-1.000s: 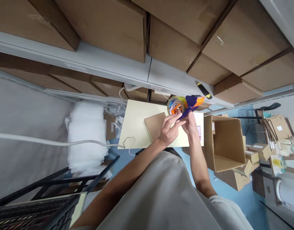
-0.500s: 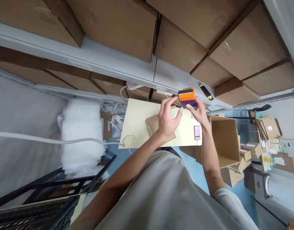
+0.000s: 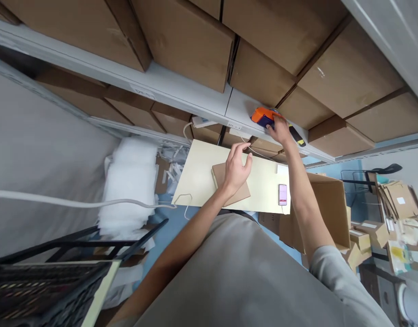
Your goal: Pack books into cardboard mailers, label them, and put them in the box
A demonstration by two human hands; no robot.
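Note:
My right hand [image 3: 280, 129] grips an orange and dark blue tape dispenser [image 3: 262, 117] at the grey shelf [image 3: 241, 106] above the table. Beside that hand on the shelf lies a black and yellow cutter [image 3: 296, 135]. My left hand [image 3: 236, 168] holds nothing, its fingers apart and slightly curled, above a flat brown cardboard box [image 3: 241, 194]. That box rests on the pale yellow table [image 3: 198, 168].
A phone [image 3: 282, 194] with a cable lies at the table's right end. An open carton [image 3: 326, 204] stands right of the table. Cardboard boxes [image 3: 191, 50] line the shelf. White packing foam [image 3: 132, 181] is at the left.
My right hand has moved up from above the table to the shelf with the tape dispenser. My left hand stays over the flat box, its fingers a little closer together. The view has shifted slightly.

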